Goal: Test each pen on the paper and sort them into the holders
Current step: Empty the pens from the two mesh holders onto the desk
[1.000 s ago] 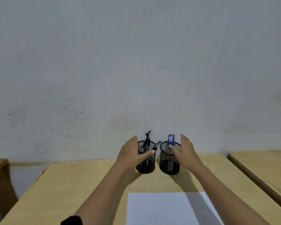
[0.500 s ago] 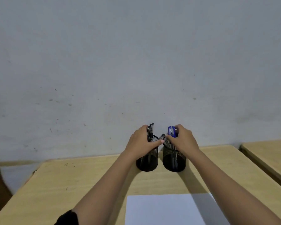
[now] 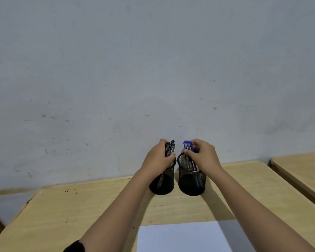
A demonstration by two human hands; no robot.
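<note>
- Ok, paper (image 3: 180, 237) lies nearest, on the table (image 3: 80, 206), between the forearms and well short of both hands.
- Further out, two black mesh cups stand side by side: left holder (image 3: 164, 184) under the left hand (image 3: 158, 159), right holder (image 3: 191, 182) under the right hand (image 3: 204, 155).
- Left hand's fingers are curled round the black pens (image 3: 170, 148) sticking out of its holder.
- Right hand pinches the blue pens (image 3: 187, 145) at their tops.
- Wall (image 3: 153, 70) lies just beyond both hands.

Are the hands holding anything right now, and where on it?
The left hand grips the black pens by their top ends. The right hand pinches the blue pens near their caps.
</note>
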